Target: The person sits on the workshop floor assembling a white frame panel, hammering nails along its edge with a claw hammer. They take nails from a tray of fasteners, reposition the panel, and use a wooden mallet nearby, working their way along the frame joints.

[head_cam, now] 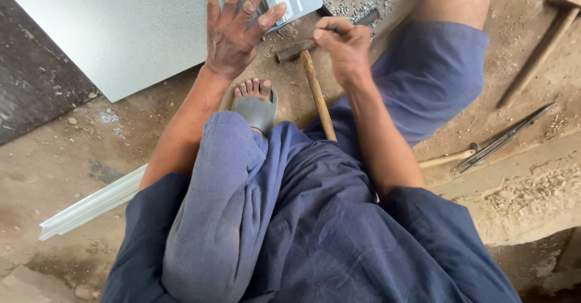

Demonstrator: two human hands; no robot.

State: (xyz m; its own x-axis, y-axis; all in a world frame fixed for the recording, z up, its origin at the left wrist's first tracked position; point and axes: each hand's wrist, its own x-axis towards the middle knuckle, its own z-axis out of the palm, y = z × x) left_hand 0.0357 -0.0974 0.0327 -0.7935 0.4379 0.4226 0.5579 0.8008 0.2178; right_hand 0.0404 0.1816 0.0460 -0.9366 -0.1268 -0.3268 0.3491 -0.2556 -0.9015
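Left hand (233, 28) open, fingers spread, pressing flat on the folded edge of a large grey sheet-metal panel (121, 31) lying on the dirt floor (54, 158) at far left. Right hand (342, 46) closed, fingertips pinched on something too small to identify, just above the dark head of a wooden-handled hammer (315, 85) resting on the floor between the hands and the knees. Long metal tongs (505, 138) lie well apart at right; a pale metal angle strip (91, 205) lies near left.

We note a grey sheet-metal panel (121, 31) lying flat on the dirt ground, and a wooden-handled hammer (315, 85) beside its folded edge.
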